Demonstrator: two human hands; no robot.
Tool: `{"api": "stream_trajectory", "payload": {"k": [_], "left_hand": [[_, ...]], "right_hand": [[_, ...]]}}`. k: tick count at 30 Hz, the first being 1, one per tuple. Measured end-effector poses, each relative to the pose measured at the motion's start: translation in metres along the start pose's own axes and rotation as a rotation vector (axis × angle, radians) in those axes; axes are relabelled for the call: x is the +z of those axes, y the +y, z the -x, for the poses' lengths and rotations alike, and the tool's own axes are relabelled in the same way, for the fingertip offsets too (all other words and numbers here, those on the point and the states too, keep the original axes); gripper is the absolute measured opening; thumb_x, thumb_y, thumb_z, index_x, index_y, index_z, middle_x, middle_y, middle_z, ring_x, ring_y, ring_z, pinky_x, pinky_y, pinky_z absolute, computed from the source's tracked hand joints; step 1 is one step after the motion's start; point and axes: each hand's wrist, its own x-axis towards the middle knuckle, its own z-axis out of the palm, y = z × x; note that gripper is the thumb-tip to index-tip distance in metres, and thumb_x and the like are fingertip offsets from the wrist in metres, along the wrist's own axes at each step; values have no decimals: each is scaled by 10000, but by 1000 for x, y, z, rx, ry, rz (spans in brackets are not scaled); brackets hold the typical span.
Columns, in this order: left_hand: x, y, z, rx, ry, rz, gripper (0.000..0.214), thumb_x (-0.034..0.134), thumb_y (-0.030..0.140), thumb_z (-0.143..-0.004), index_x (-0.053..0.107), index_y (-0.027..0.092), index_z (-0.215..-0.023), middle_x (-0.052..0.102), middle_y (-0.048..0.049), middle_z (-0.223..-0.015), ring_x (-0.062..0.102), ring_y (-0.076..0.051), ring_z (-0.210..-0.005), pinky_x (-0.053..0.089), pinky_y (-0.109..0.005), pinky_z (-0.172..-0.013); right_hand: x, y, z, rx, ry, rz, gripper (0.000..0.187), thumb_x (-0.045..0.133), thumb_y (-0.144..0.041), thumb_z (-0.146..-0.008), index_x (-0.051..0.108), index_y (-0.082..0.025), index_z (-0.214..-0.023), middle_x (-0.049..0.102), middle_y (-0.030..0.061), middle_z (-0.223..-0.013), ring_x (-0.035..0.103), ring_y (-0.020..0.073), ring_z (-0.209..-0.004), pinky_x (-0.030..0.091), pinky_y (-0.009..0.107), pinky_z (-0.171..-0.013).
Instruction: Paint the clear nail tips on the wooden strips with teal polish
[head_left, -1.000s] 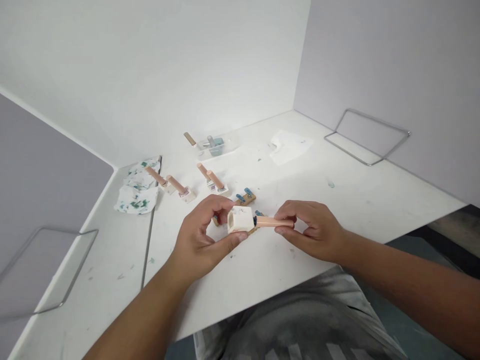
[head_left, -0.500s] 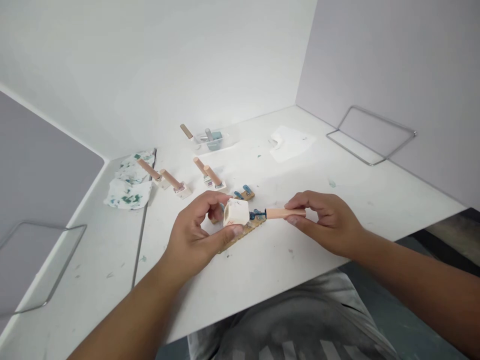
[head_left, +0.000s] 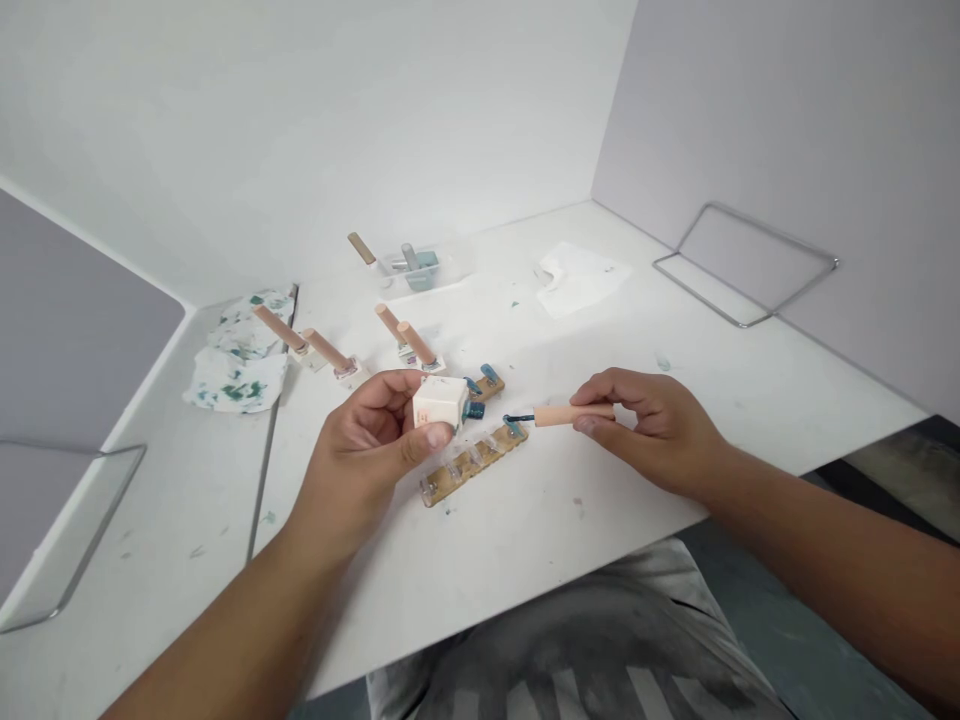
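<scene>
My left hand point(head_left: 367, 450) is closed around a small cream square bottle point(head_left: 439, 400), its dark teal neck pointing right. My right hand point(head_left: 645, 425) pinches a peach cylindrical brush cap point(head_left: 574, 413) with a thin teal-tipped brush sticking out to the left. The brush is fully out of the bottle, and its tip hovers over the right end of a tan strip holding clear nail tips point(head_left: 472, 463) that lies on the white table point(head_left: 525, 540).
Several more cream bottles with peach caps point(head_left: 330, 355) lie behind my left hand. A teal-stained tissue point(head_left: 232, 380) lies far left, a clear tray point(head_left: 420, 265) at the back, white paper point(head_left: 577, 280) beyond. Wire frames stand at right point(head_left: 742, 265) and left point(head_left: 67, 520).
My right hand pulled the brush cap out of the bottle and drew it right. The left hand carried the bottle a little left, uncovering the strip.
</scene>
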Motion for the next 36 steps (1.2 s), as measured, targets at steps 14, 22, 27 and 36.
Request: {"api": "stream_trajectory", "payload": {"k": [14, 22, 27, 36], "left_hand": [[-3, 4, -4, 84, 49, -34, 329, 778, 180, -654, 649, 260, -946, 618, 26, -812, 545, -99, -685, 482, -206, -615], [-4, 3, -4, 113, 58, -84, 301, 776, 204, -655, 652, 254, -924, 587, 28, -747, 525, -102, -648, 471, -208, -574], [-4, 3, -5, 130, 49, -103, 305, 775, 213, -657, 658, 260, -936, 614, 13, -823, 537, -105, -671, 485, -207, -588], [-2, 6, -5, 85, 33, -66, 286, 758, 162, -672, 657, 258, -921, 570, 34, -740, 490, -81, -645, 445, -167, -581]], "right_hand": [[10, 1, -3, -190, -10, 85, 48, 536, -235, -825, 553, -205, -859, 560, -14, -676, 472, 86, -551, 380, 226, -521], [8, -4, -1, -195, 80, -22, 89, 522, -184, -833, 526, -222, -913, 546, -8, -694, 488, 106, -580, 387, 253, -528], [9, -5, -3, -235, 48, 20, 98, 524, -165, -833, 522, -212, -918, 550, -5, -713, 494, 96, -587, 391, 241, -528], [6, -5, 0, -378, 101, -62, 201, 527, -82, -794, 532, -200, -957, 536, 0, -693, 490, 112, -597, 385, 251, -511]]}}
